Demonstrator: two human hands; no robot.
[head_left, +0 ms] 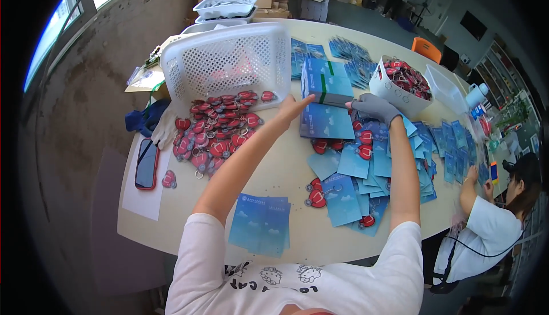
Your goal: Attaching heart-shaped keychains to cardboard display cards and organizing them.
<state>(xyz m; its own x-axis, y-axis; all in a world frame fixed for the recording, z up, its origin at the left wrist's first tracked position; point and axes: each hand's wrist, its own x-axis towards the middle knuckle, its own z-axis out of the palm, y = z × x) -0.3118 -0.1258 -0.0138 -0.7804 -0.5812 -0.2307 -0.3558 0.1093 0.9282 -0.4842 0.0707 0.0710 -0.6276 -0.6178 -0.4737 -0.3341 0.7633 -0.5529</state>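
Observation:
A thick bundle of blue cards (pixel 337 80), bound with green bands, lies beyond a second stack of blue cards (pixel 327 122). My bare left hand (pixel 294 109) grips the bundle's near left corner, its thumb along the near side. At the near right corner is my right hand (pixel 376 107) in a grey glove with bare fingertips, closed against the same bundle. Some fingers are hidden. Loose blue cards (pixel 351 160) with red heart-shaped keychains (pixel 365 144) spread below my right hand. Closer to me lies a small pile of blue cards (pixel 258 223).
A white perforated basket (pixel 229 43) lies tipped on the left, with red keychains (pixel 214 135) spilling out. A phone (pixel 147 164) rests beside them. Another white basket (pixel 400 95) of keychains stands at right. A co-worker (pixel 486 223) sits at the right edge of the table.

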